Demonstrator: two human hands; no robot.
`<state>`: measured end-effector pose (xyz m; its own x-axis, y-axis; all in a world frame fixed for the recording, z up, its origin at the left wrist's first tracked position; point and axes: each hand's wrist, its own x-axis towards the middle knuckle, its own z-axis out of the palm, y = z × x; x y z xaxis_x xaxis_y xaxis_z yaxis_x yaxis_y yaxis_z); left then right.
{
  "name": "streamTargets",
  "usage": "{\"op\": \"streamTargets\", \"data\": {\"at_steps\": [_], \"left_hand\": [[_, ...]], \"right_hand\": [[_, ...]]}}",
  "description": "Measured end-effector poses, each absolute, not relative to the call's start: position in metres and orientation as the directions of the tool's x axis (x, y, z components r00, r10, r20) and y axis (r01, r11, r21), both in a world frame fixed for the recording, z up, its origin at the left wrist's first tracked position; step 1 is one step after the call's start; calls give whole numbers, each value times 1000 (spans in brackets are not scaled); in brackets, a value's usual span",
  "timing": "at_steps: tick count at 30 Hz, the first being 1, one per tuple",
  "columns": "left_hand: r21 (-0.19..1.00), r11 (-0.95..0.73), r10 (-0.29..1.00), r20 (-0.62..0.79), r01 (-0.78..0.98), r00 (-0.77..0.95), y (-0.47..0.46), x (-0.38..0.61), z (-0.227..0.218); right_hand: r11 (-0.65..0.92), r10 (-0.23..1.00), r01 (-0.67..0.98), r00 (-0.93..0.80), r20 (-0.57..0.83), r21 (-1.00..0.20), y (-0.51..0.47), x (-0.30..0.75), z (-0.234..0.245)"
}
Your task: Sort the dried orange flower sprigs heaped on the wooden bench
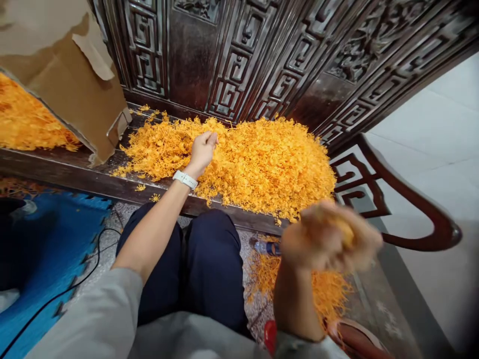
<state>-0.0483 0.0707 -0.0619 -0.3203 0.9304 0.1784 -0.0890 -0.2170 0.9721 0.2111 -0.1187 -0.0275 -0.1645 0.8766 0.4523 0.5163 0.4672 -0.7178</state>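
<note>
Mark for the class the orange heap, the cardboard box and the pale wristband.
Orange heap (239, 167): head view, middle of its surface.
Cardboard box (75, 89): head view, brown side panel.
Pale wristband (185, 179): head view, middle of strap.

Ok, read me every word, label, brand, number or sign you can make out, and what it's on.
No text can be read.
Bottle: its blue label is too small and blurred to read.
Cardboard box: no print visible on the sides shown.
White wristband: no lettering I can make out.
</note>
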Motion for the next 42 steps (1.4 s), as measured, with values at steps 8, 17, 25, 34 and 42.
{"op": "streamTargets", "data": {"at_steps": [8,17,25,34,42], "left_hand": [[911,-86,959,-34,-404,-282,51,-45,-50],[897,-18,983,-65,-441,-173,41,-25,-45],[933,-354,935,352,63,41,29,-16,-39],[862,-425,889,455,276,-51,30,-18,-43],[942,-239,967,253,-235,30,36,-8,-53]], "right_hand": [[290,914,459,127,384,-840,-10,192,-26],[86,996,-105,11,85,-991,-5,105,-81],[131,988,-234,-45,146,-963,32,105,-66],[282,937,90,186,295,-955,19,128,-78],[336,940,-2,-57,336,-942,2,126,-57]]}}
